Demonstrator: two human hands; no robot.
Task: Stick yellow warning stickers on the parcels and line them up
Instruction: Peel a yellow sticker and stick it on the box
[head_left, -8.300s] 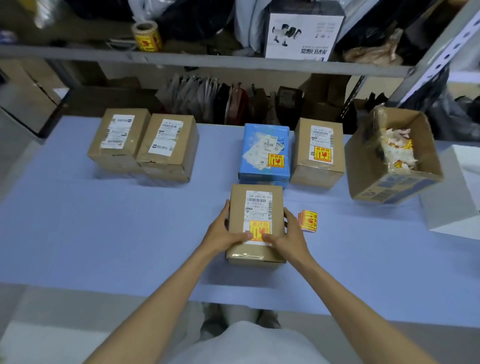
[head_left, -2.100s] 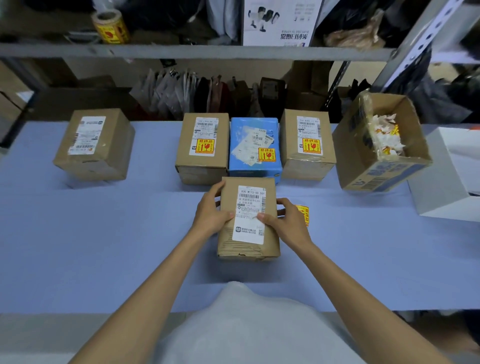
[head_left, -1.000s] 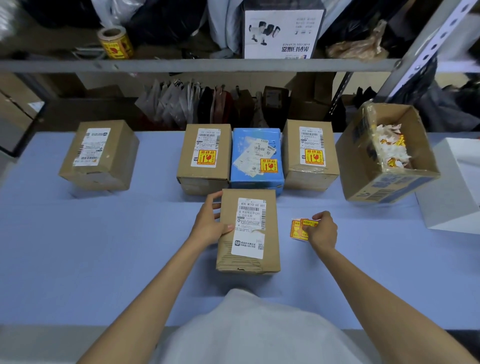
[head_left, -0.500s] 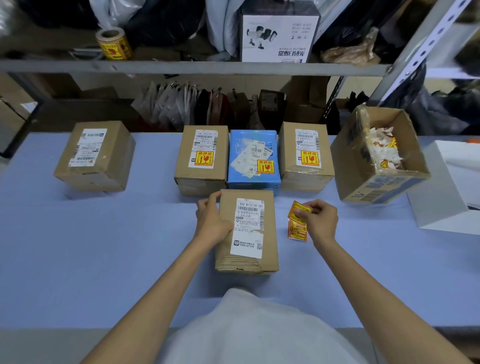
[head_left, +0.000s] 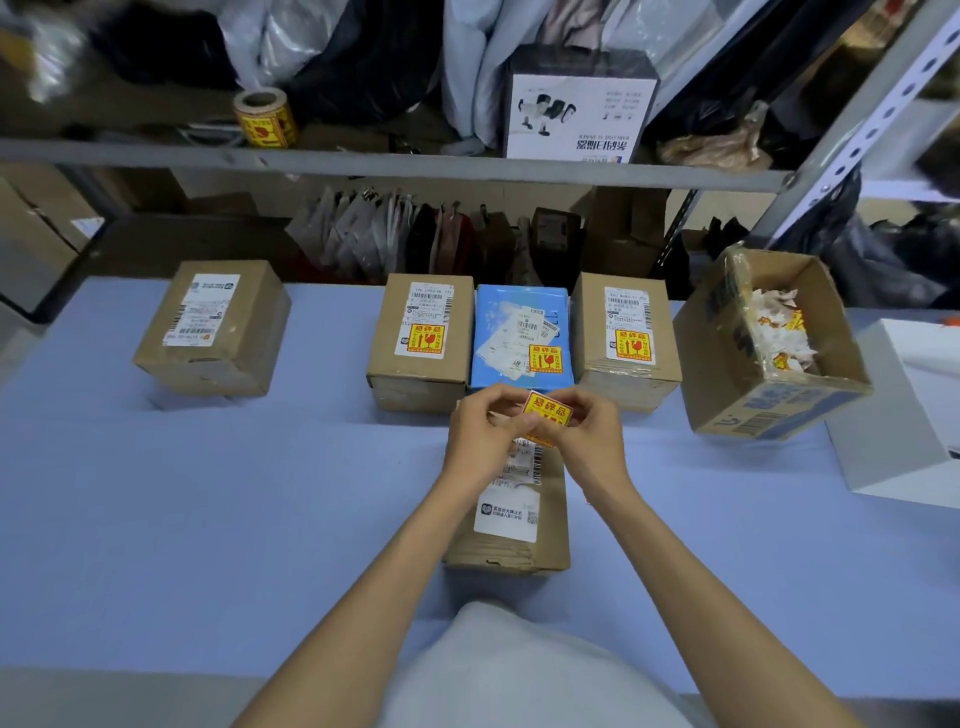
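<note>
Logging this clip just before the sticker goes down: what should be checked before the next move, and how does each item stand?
1. Yellow warning sticker pinched between left hand and right hand: ok.
2. Backing peeled off the sticker: cannot tell.
3. Near brown cardboard parcel lies flat under the hands, white shipping label facing up: ok.
4. Blank patch on that label free for the sticker: ok.
5. Blue table bare left of the stickered brown parcel at the row's end, giving room to line up: ok.
6. Far-left brown cardboard parcel has a yellow sticker: not ok.
</note>
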